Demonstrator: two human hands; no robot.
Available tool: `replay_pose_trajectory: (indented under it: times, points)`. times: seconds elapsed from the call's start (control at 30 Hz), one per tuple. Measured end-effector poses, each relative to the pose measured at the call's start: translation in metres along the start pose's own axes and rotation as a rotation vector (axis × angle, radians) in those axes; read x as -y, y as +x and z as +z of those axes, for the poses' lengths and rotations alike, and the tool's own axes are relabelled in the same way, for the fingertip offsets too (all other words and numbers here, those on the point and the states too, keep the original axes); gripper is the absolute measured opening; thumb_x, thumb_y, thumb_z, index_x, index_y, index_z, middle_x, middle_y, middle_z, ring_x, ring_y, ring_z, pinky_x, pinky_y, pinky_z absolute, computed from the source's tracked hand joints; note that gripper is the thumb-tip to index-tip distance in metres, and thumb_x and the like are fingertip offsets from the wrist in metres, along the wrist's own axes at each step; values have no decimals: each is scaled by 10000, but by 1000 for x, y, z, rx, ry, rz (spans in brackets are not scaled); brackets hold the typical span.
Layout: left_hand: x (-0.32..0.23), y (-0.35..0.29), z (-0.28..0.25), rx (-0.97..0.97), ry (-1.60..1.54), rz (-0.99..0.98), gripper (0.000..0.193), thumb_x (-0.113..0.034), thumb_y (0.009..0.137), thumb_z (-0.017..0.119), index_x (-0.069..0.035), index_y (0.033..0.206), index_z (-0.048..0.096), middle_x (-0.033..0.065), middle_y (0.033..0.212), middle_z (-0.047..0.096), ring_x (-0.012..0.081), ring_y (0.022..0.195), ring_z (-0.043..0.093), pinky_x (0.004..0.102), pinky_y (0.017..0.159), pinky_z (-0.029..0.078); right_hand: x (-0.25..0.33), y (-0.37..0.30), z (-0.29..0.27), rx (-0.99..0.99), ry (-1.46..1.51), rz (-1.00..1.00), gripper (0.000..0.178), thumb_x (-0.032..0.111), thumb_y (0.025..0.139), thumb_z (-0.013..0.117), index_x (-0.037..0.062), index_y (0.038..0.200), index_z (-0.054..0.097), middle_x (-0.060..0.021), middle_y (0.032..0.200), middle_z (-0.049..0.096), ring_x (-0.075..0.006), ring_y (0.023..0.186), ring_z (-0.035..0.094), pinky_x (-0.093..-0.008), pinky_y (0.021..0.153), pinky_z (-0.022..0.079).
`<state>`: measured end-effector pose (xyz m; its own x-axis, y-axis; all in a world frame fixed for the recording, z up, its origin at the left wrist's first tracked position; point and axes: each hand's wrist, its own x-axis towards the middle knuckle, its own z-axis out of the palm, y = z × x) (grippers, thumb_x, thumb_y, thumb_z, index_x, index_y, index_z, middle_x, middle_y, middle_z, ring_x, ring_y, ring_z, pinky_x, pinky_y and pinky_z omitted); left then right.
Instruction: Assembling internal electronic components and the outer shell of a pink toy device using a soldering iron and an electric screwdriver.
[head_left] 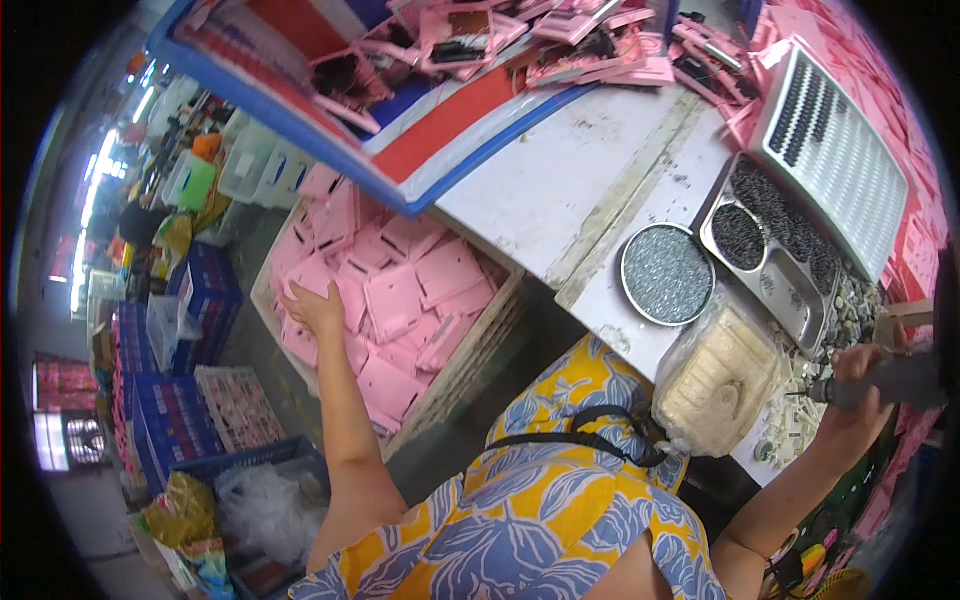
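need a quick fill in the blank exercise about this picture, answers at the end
1. The left hand is at a crate of pieces coloured ____.
2. The right hand holds a power tool whose tip points to the picture's ____ edge.
3. The bowl of small silver bits is ____, not square.
4. The tan bundle is wrapped in clear ____.

Missing words: pink; left; round; plastic

White table (530, 190) — dish (622, 275), tray (780, 272)
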<state>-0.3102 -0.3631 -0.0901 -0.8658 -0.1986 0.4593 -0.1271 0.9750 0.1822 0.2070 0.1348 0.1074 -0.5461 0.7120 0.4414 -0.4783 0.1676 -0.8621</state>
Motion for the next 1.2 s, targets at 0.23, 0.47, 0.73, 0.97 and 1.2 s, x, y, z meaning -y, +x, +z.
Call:
replay_pose_trajectory:
  times: [0.23,0.47,0.73,0.97,1.2]
  points:
    - [-247,-16,-87,-68,-790,343,719,-217,829,757,35,1409,415,376,1411,331,472,1364,311,511,1076,373,-22,-1,-8,-242,-489,-96,679,59,935,611,-11,1535,301,-246,1477,452,-303,1288,534,-433,1141,370]
    - [-271,-40,-80,-263,-1031,573,705,-96,853,719,-3,1456,366,269,1465,376,431,1386,320,494,1027,423,-15,-7,-31,-434,-603,-192,659,-20,947,570,5,1550,305,-233,1511,428,-301,1353,487,-422,1138,376]
    - [-446,128,69,815,-1684,-555,447,-186,890,750,13,1228,535,140,1099,633,267,957,660,410,815,577,-27,-10,-47,-466,-546,-141,696,-5,952,592,3,1570,269,-234,1507,440,-321,1372,479,-442,1150,374]
    - [-524,151,107,592,-1746,-847,616,-125,711,917,68,1190,581,220,1181,676,367,893,731,553,674,641,-13,-19,-50,-529,-584,-118,683,7,963,583,1,1570,271,-207,1528,418,-327,1377,471,-453,1162,361]
    - [-453,96,-41,-180,-1610,219,644,-211,635,869,13,1119,506,131,1025,616,251,933,635,396,855,520,4,-14,-10,-650,-1204,-447,520,-13,978,558,-44,1473,401,-225,1465,477,-343,1324,510,-459,1090,450]
